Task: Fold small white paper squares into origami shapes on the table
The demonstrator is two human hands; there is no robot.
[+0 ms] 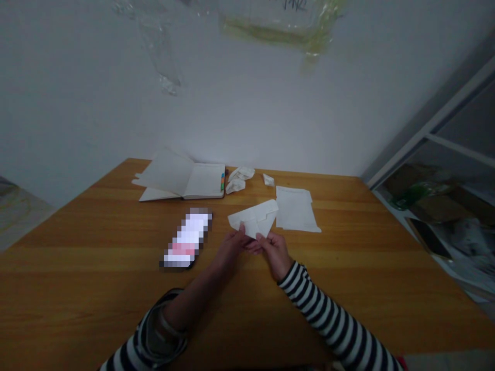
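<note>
A folded white paper (257, 216) is held between both hands above the middle of the table. My left hand (234, 242) grips its lower left edge, thumb on top. My right hand (274, 250) pinches the lower edge further right, its thumb also on the upper face and its fingers underneath. The paper has layered folds and a slanting outline, wider to the right. Just beyond it on the right lies a flat white sheet (297, 208) with uneven edges. The fingers under the paper are partly hidden.
On the wooden table (348, 268) a phone (188, 239) with a blurred, lit screen lies left of my hands. An open notebook (204, 180) with coloured tabs stands at the back left. Crumpled papers (240, 178) and a small scrap (268, 180) lie near the wall (251, 113).
</note>
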